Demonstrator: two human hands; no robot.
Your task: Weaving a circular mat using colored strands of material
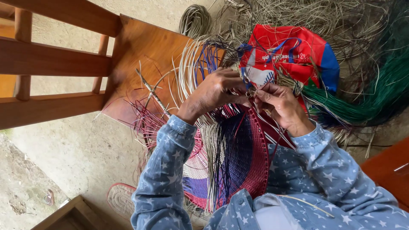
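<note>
While two hands (251, 96) pinch strands, one woven basket (238, 157) lies below.

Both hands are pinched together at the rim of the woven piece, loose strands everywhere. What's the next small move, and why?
Probably draw the strand pinched by the right hand snug against the last woven row, while the left hand steadies the woven piece. Both hands meet at its upper edge, where unwoven strands fan out loose, so the weave looks open there. Which strand is held I cannot tell.
</note>
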